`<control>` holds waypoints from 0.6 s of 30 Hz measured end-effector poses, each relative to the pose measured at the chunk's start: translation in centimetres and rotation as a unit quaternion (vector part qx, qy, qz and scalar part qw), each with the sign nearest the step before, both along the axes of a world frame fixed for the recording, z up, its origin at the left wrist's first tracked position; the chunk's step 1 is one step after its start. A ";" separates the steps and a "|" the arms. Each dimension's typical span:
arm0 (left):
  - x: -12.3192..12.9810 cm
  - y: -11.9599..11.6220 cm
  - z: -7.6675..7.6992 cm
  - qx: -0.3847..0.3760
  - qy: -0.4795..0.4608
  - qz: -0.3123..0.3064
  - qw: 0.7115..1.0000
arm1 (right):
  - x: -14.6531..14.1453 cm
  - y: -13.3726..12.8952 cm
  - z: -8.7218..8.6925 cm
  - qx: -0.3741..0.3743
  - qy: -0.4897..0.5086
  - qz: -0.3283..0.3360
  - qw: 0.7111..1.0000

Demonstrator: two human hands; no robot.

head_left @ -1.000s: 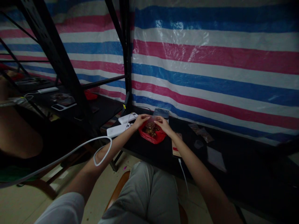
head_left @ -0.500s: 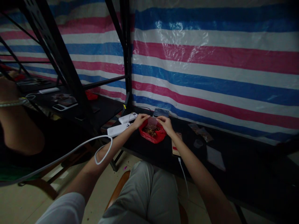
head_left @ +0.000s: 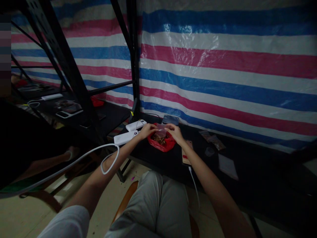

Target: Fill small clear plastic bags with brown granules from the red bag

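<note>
A small clear plastic bag (head_left: 161,131) is pinched between both hands at its top edge. My left hand (head_left: 148,130) closes on its left side, and my right hand (head_left: 174,131) closes on its right side. Directly beneath lies an open red bag (head_left: 162,146) holding small brown and gold-coloured pieces (head_left: 159,139), too small to make out one by one. The clear bag hangs over these pieces and hides part of them.
White power banks (head_left: 125,137) lie left of the red bag. A phone (head_left: 187,152) with a cable is beside my right forearm. Small clear bags (head_left: 213,140), a round clear lid (head_left: 209,151) and a flat pale packet (head_left: 228,166) lie right. Another person (head_left: 15,145) sits at left.
My hands have dipped slightly, and the clear bag's upper part looks folded or creased. At left, the other person's arm has moved down.
</note>
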State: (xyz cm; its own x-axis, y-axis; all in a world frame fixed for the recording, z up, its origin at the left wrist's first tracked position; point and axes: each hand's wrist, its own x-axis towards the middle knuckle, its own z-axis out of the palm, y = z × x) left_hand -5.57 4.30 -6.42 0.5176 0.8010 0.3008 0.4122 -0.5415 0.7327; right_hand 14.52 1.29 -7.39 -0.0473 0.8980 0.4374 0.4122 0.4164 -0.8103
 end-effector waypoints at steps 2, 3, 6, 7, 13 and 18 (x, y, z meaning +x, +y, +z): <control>0.0 -0.1 0.0 -0.002 -0.007 0.016 1.000 | 0.1 0.1 -0.4 -0.005 -0.019 0.008 1.000; 0.0 -0.1 0.0 -0.001 -0.015 0.017 1.000 | 0.2 0.1 -0.6 -0.008 -0.029 0.011 0.999; 0.0 -0.2 0.2 0.008 -0.003 0.004 1.000 | 0.3 0.3 -1.2 -0.013 -0.053 0.010 0.998; 0.0 -0.2 0.2 0.009 0.015 0.000 1.000 | 0.3 0.3 -1.3 -0.011 -0.057 0.008 0.998; -0.4 -0.3 0.0 0.036 0.085 0.032 0.995 | 0.2 0.2 -1.4 -0.011 -0.096 0.011 0.995; -0.5 -0.3 0.1 0.070 0.083 0.032 0.994 | 0.7 -0.3 -1.1 -0.024 -0.149 -0.003 0.989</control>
State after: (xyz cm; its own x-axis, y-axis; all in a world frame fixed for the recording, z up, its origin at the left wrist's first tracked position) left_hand -6.10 3.98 -6.36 0.5182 0.7905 0.3266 0.5588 -0.6019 0.5705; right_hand 15.19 1.04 -8.49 -0.1622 0.9184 0.3609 0.6379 0.3766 -0.6718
